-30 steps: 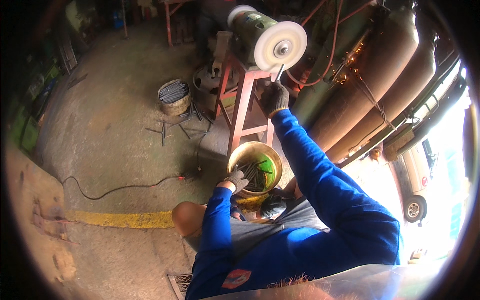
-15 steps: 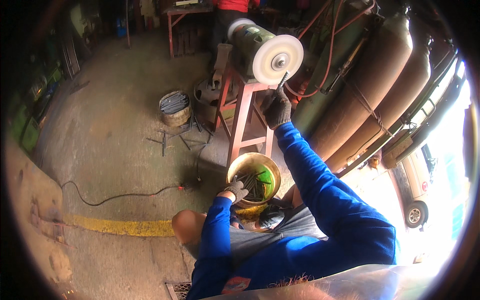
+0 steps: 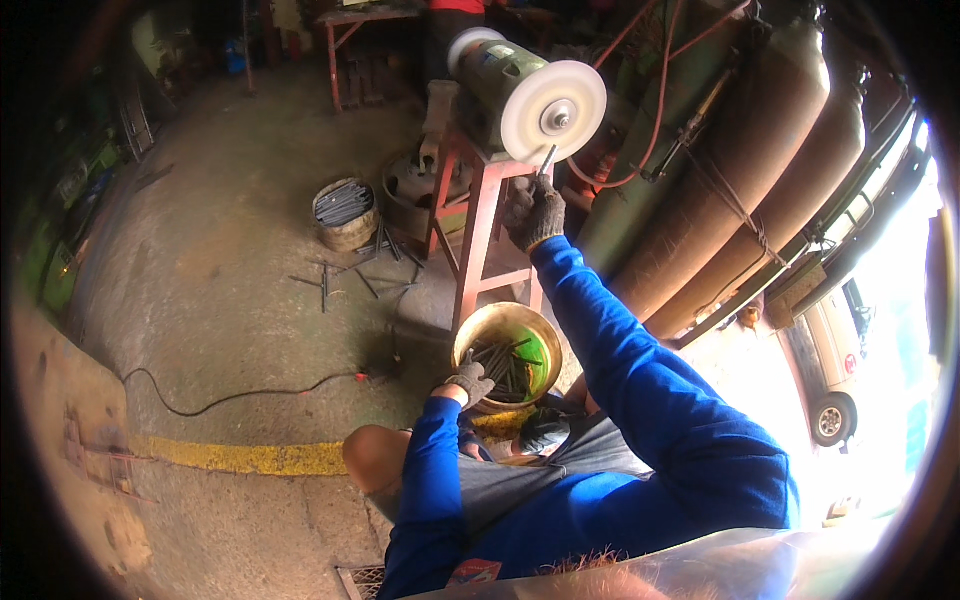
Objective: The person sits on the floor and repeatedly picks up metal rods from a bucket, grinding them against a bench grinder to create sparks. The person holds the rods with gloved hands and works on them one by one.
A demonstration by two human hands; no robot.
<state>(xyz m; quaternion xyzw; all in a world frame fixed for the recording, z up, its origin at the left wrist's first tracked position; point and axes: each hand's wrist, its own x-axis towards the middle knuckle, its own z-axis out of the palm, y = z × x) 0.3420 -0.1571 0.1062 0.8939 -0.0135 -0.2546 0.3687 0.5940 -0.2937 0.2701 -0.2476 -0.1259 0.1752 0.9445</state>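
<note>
My right hand, in a dark knitted glove, is closed around a short metal rod. The rod points up, its tip overlapping the lower edge of a pale grinding wheel; whether they touch, I cannot tell. That wheel sits on the near end of a green bench grinder, with a second wheel at its far end. At the left rim of a bucket is my gloved left hand, fingers curled; what they hold is not clear. Dark metal rods lie inside the bucket.
A red metal stand carries the grinder. Further left, a second bucket holds rods, with several loose on the floor. A cable crosses the floor. Tall gas cylinders lean at right. Someone in red stands behind the grinder.
My right hand has shifted slightly left and toward me with the rod, whose tip shows lower and further left against the wheel. My left hand has stayed at the bucket.
</note>
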